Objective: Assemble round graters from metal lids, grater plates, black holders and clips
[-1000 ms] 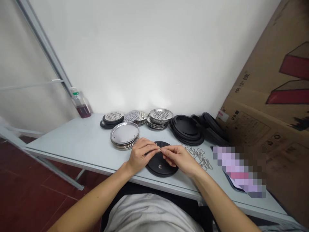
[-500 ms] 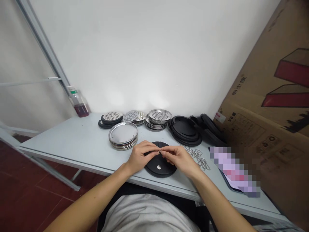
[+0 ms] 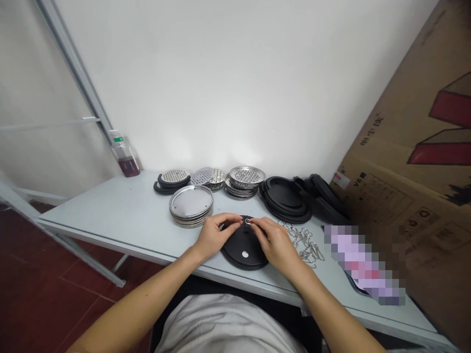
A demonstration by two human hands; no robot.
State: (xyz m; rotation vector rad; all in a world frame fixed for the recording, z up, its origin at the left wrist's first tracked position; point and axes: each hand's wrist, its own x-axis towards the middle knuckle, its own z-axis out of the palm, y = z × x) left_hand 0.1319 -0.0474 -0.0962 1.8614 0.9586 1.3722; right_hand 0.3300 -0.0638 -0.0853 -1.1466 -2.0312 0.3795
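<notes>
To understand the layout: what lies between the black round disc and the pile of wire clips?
The right hand lies there, in the head view.

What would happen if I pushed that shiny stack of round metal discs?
The stack of round metal discs is low and wide, so it would probably slide, not tip. Their smooth, shiny faces look slippery, so the top ones might skid off. Alone, a disc looks thin and could roll if stood on its edge.
</notes>
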